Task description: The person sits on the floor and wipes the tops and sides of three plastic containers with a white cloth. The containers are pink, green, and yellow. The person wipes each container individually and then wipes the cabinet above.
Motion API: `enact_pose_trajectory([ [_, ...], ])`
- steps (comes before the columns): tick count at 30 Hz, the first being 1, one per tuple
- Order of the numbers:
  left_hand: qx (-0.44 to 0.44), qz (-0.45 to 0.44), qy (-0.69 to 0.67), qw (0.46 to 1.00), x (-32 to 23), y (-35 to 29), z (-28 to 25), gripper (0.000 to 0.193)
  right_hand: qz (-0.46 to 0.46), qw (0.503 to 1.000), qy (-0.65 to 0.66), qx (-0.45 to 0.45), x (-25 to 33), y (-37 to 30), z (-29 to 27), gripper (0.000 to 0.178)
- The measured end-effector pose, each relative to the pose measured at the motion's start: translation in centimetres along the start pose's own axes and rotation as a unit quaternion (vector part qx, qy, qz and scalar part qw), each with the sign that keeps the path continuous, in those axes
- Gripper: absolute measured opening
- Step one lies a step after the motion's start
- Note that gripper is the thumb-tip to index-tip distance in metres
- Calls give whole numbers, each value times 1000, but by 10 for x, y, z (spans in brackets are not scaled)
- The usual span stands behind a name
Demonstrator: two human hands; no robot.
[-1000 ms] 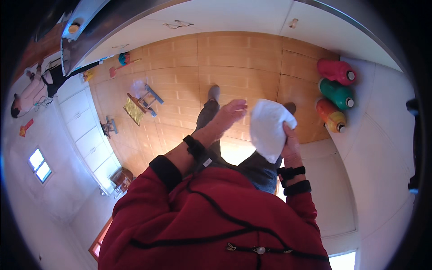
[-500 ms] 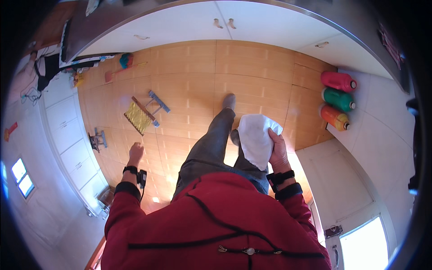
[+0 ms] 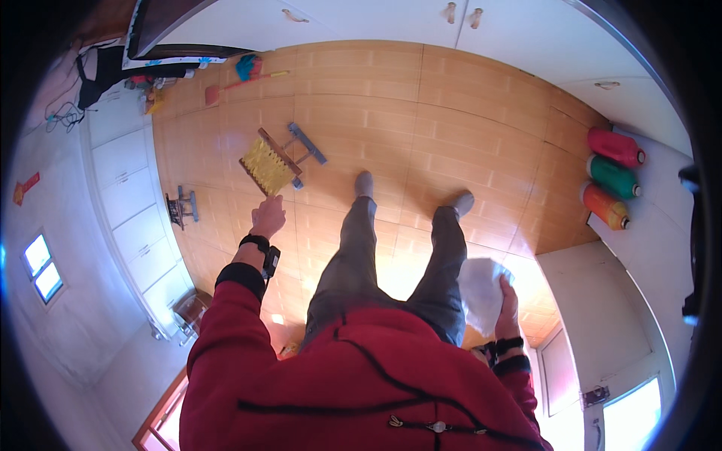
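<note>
My right hand is closed on the upper edge of a white cloth, which hangs beside my right leg. The cloth is limp and its lower edge looks uneven. My left hand is out in front on the left, empty, its fingers loosely bent. In the picture it lies just below a low folding stool with a yellow woven seat and wooden bars, without visibly holding it. Grey-blue legs stick out from the stool's far side.
Three large bottles, pink, green and orange, stand along the right wall. White cupboards line the far side. At left are a small dark stool, white drawers and a red-headed long-handled tool.
My view has shifted, and the stool and bottles appear farther right. Both feet now show apart on the floor. The cloth has swung lower, outside my right leg. My left hand is nearer the stool.
</note>
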State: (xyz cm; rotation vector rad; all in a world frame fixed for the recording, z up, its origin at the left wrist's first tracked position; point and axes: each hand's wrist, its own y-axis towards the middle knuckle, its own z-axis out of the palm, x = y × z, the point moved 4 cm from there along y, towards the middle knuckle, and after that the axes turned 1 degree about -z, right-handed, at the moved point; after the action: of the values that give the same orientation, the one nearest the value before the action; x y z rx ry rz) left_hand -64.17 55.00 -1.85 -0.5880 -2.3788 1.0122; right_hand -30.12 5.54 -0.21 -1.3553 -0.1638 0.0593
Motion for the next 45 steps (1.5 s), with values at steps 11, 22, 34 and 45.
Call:
enact_pose_trajectory([
  [11,-89,17,221,971,82,198,43,42,214,971,80,-71,-214,34,83,51],
  [22,-180,149,291,928,108,337,96,29,253,951,96,-150,-246,45,114,50],
  [34,-31,273,389,880,103,345,162,18,209,959,85,-170,-244,46,94,36],
  [45,-8,259,590,765,75,243,134,18,154,968,192,-58,-180,37,36,29],
])
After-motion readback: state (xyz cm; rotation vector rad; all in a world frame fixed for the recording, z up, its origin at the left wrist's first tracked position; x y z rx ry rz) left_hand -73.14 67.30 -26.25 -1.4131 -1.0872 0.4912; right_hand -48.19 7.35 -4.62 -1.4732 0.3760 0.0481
